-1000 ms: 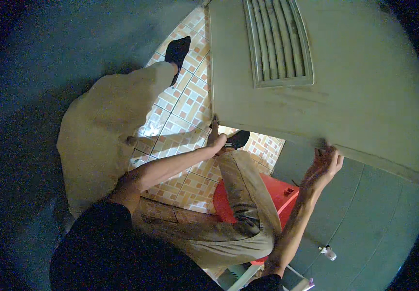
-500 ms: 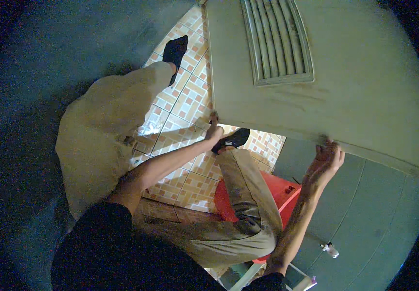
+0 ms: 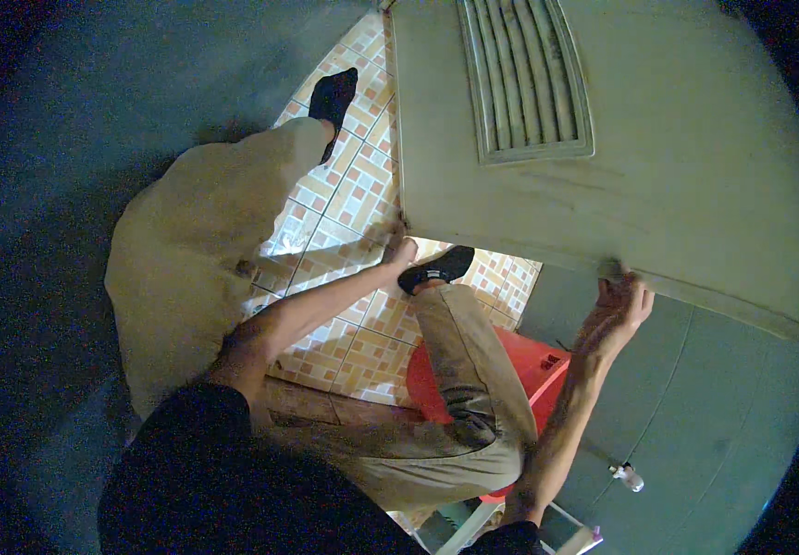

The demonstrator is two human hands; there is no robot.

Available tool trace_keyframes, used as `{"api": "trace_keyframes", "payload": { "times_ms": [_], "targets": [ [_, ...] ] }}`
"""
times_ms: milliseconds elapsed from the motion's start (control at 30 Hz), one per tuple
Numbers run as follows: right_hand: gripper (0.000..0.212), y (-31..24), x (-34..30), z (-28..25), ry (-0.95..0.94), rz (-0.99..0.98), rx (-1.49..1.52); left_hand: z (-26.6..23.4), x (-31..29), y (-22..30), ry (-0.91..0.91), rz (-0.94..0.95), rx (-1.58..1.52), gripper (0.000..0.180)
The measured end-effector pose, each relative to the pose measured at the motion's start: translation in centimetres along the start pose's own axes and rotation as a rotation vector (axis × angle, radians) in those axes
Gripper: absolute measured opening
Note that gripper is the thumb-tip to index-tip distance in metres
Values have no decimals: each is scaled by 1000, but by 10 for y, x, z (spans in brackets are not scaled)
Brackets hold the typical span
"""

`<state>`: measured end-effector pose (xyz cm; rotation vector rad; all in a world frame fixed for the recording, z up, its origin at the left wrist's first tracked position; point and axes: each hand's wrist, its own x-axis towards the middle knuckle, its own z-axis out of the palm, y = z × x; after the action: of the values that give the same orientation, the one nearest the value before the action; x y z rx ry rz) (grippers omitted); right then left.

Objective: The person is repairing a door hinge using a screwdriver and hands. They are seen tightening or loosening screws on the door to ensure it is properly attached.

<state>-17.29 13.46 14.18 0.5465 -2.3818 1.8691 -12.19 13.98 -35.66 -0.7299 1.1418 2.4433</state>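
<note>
A pale beige door [image 3: 686,176] with a slatted vent [image 3: 527,83] stands before me, tilted in the picture. At its lower left corner is my left hand [image 3: 401,250], fingers closed around the edge; their tips are dim and partly hidden. Farther right, my right hand [image 3: 623,301] grips the same bottom edge with bent fingers, and its fingertips go behind or onto the door's face. Dark smudges mark the surface between the vent and that edge.
My feet in black socks [image 3: 438,268] rest on a patterned tile floor [image 3: 353,203]. A red plastic tub [image 3: 432,384] is beside my bent leg, near a white frame [image 3: 469,532]. Grey-green wall [image 3: 695,407] on the right carries a small whitish fitting [image 3: 629,477].
The door has shifted very slightly left, and both hands have moved along with it. My legs and feet keep their places.
</note>
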Motion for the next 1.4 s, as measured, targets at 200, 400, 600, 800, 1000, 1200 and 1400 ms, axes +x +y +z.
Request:
{"api": "trace_keyframes", "payload": {
  "times_ms": [200,400,600,800,1000,1200,1400],
  "targets": [
    [17,-12,-5,13,34,28,-46,-7,0,1,-3,-10,-7,55],
    [18,-4,-6,3,69,-15,-110,1,4,-1,-37,-20,-24,54],
    [25,-11,-11,15,71,6,-70,-5,0,-1,-37,-36,-30,54],
    [25,-8,-12,18,106,14,-37,0,5,-4,-64,-45,-39,54],
    [22,-5,-6,6,7,-5,-32,-2,6,-3,-77,-57,-46,53],
    [20,-9,-9,15,53,16,-48,-9,5,-8,-83,-72,-63,53],
    [21,2,-2,2,55,-55,-137,-12,6,-7,-96,-82,-69,53]
  ]
}}
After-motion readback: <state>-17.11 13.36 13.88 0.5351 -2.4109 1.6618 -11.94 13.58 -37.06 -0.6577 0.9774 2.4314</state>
